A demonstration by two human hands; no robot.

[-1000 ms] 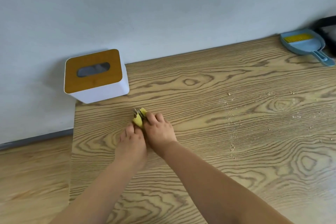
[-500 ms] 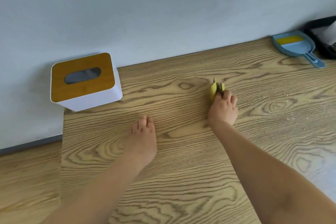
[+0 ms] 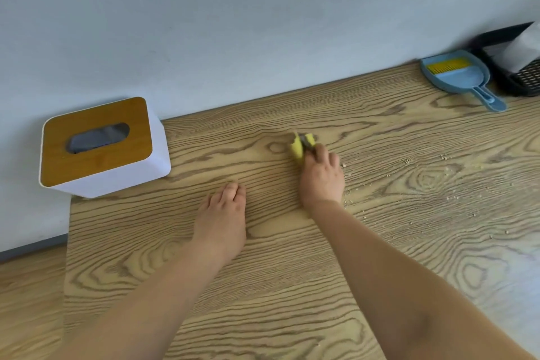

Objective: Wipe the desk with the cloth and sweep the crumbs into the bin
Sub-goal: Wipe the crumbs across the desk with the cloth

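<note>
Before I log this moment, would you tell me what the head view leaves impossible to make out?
- Cloth: mostly covered by the right hand; its full shape is hidden.
- Black basket: cut off by the right edge; its white contents are unclear.
- Tissue box slot: dark inside, contents unreadable.
- Left hand: its palm faces the desk, so contact underneath is unseen.
- Crumbs: too small to identify.

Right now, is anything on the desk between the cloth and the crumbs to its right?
Nothing visible. The right hand holds the cloth, and only bare desk lies between it and the crumbs.
</note>
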